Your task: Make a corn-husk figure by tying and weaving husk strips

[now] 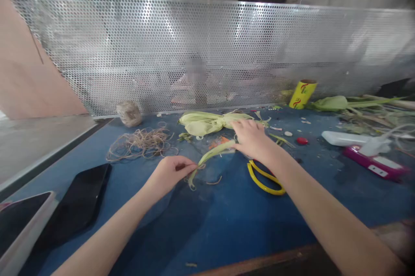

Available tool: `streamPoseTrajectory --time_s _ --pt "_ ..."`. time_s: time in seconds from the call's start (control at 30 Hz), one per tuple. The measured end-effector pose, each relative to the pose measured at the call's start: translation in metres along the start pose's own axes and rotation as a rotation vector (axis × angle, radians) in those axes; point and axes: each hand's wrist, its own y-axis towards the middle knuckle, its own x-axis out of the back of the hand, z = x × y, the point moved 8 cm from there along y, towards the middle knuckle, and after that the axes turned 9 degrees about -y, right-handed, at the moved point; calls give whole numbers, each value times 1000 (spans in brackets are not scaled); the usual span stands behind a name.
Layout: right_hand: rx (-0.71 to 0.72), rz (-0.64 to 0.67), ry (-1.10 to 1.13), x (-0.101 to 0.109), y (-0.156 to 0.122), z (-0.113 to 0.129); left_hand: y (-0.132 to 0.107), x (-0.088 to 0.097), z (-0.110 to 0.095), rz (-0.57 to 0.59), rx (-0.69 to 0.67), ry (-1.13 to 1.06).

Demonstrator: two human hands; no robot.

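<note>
My left hand pinches the lower end of a pale green corn husk strip, where a thin bit of twine crosses it. The strip slants up to the right, and its other end lies at the thumb of my right hand, whose fingers are bent around it. Just behind that hand, a bundle of corn husk, narrowed in the middle, lies on the blue table; my right fingertips overlap its right part. Below my right wrist are the yellow handles of scissors, partly covered by the forearm.
At left lie loose twine, a black phone, another device and a wrapped lump. At right are a yellow roll, a red piece, a purple power strip and husks. A perforated metal screen stands behind.
</note>
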Motion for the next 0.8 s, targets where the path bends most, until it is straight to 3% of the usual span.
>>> streamPoseTrajectory --time_s 0.17,0.3,0.37,0.5,0.6,0.73,0.8 --pt "-190 443 -19 -48 -43 -31 2 3 3 -18 15 42" --pt "-230 533 -29 -63 -57 -32 -1 -4 -6 101 -27 24" --pt "-254 533 -41 -66 -56 -31 -3 -5 -12 125 -95 139" --pt "-265 433 -91 -62 -53 -36 -7 -11 -23 135 -294 469" --pt "-214 332 -113 -51 -60 -50 -7 -13 -24 129 -341 518" --pt "-181 26 -306 -13 -75 -77 -10 -18 -27 162 -381 555" --pt "-169 -54 -387 3 -82 -82 -12 -21 -28 181 -389 571"
